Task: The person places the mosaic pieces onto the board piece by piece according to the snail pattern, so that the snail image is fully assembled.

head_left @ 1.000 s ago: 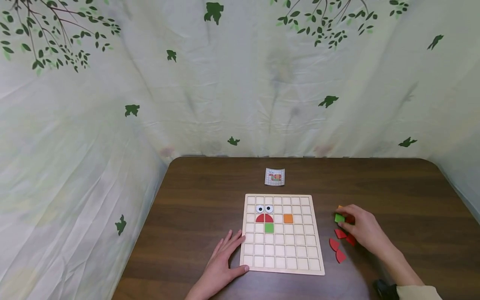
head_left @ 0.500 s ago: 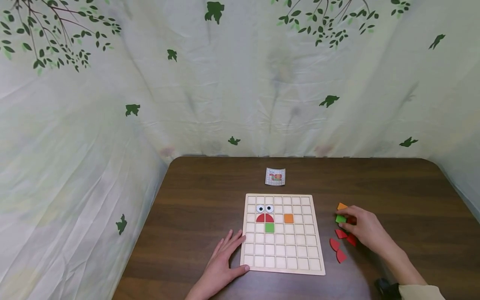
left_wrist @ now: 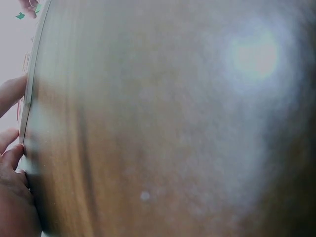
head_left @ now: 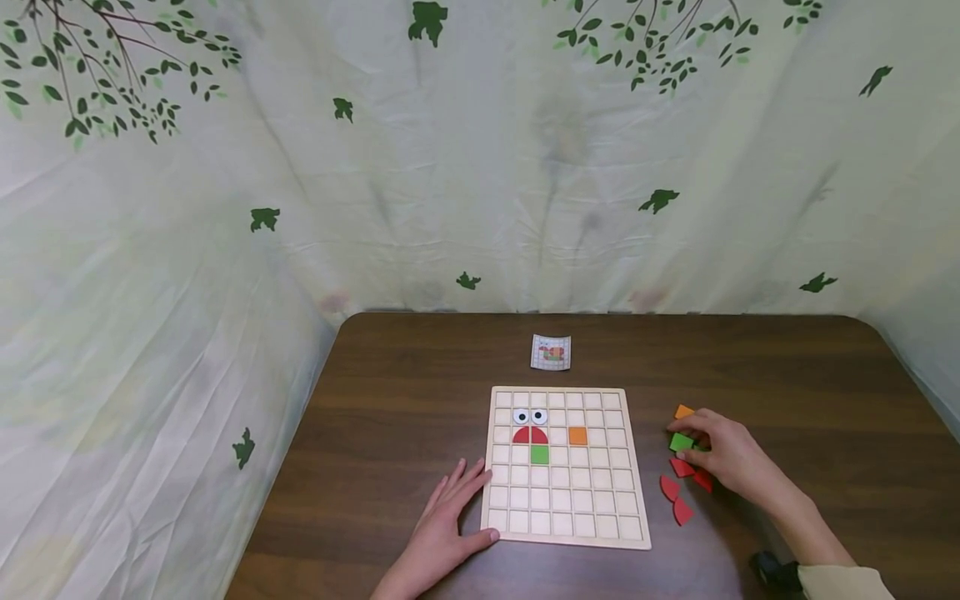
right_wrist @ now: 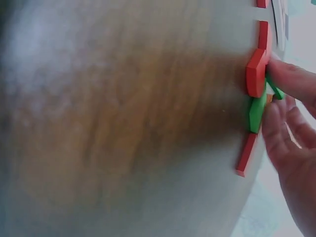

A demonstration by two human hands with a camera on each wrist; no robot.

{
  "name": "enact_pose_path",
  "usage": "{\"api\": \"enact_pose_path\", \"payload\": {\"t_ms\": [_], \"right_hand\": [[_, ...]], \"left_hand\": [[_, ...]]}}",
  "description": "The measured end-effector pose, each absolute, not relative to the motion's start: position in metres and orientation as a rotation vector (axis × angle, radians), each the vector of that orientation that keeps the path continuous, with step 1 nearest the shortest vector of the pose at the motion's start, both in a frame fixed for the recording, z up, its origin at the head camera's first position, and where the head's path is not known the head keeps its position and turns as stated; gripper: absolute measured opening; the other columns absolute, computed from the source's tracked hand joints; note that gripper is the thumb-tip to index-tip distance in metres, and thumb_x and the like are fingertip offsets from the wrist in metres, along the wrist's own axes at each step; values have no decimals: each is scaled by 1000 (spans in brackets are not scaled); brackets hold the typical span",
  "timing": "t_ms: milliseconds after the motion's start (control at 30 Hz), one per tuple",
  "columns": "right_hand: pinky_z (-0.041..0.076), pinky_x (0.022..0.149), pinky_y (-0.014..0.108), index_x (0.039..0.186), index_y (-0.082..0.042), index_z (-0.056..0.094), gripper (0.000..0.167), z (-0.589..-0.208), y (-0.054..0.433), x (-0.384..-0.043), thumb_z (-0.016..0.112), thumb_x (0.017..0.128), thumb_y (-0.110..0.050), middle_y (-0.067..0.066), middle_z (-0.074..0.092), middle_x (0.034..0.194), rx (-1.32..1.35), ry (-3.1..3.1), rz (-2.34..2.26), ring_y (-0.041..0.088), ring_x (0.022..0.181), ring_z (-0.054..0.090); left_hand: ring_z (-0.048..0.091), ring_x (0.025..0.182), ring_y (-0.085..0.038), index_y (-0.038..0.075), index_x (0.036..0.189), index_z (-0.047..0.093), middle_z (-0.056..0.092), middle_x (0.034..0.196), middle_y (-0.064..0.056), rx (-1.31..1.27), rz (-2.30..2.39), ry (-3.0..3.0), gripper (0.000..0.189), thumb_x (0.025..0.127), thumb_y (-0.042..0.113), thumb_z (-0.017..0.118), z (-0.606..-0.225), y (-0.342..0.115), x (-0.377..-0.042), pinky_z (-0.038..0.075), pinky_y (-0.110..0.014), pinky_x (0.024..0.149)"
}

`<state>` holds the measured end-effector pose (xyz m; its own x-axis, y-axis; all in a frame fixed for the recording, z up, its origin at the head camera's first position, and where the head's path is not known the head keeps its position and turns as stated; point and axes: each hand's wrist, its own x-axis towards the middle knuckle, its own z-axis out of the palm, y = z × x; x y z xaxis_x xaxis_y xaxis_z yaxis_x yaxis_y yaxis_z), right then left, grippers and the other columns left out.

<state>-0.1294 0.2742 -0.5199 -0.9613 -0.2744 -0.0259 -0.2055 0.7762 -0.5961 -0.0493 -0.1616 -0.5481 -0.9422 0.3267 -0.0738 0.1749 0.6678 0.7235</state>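
My right hand [head_left: 731,458] is at a loose pile of tiles right of the board. Its thumb and fingers pinch a green square tile [head_left: 682,442], which looks tilted in the right wrist view, above another green tile [right_wrist: 256,112] and a red tile [right_wrist: 255,74]. At the board's lower left, my left hand [head_left: 442,529] rests with fingers spread along the edge and the thumb at the corner. The gridded board [head_left: 539,500] bears two eye tiles [head_left: 521,417], two red quarter-circles [head_left: 521,435], a green square [head_left: 539,454] and an orange square [head_left: 577,436].
Behind the board lies a small card [head_left: 551,352] printed with a coloured picture on a grid. Red quarter-circle tiles [head_left: 682,512] and an orange tile [head_left: 683,412] lie around my right hand. A leaf-patterned curtain [head_left: 480,167] hangs beyond the brown table [head_left: 420,392].
The right fingers have shifted slightly with the green tile. More of the orange tile shows behind them than a second ago, and a red tile under the hand is hidden. The left hand stays put.
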Motion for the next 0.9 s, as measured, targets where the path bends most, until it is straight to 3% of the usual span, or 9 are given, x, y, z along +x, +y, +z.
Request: {"api": "enact_pose_path", "payload": {"t_ms": [167, 433, 667, 900], "right_hand": [[52, 66, 27, 113, -11, 72, 36, -522, 274, -130, 81, 79, -5, -5, 61, 93, -401, 2892, -976, 12, 78, 59], [54, 69, 27, 106, -14, 63, 36, -525, 261, -134, 83, 77, -6, -5, 66, 89, -342, 2939, -1086, 13, 79, 62], [50, 62, 25, 93, -24, 67, 23, -521, 234, -133, 82, 79, -13, -13, 63, 80, -402, 2918, -1141, 6, 72, 59], [48, 62, 26, 95, -24, 72, 19, -516, 210, -137, 81, 82, -15, -13, 63, 81, -466, 2856, -1148, 8, 72, 55]], "left_hand": [[14, 149, -22, 22, 148, 47, 33, 157, 8, 408, 1123, 2686, 76, 81, 40, 79, -547, -161, -49, 8, -48, 116], [13, 149, -22, 23, 148, 47, 33, 157, 8, 411, 1127, 2683, 76, 81, 40, 79, -547, -161, -49, 7, -47, 116], [14, 149, -23, 22, 147, 47, 33, 157, 8, 419, 1135, 2686, 76, 81, 40, 79, -548, -162, -50, 7, -47, 115], [14, 149, -23, 22, 147, 47, 34, 156, 8, 412, 1128, 2680, 76, 80, 42, 79, -549, -162, -50, 8, -48, 115]]}}
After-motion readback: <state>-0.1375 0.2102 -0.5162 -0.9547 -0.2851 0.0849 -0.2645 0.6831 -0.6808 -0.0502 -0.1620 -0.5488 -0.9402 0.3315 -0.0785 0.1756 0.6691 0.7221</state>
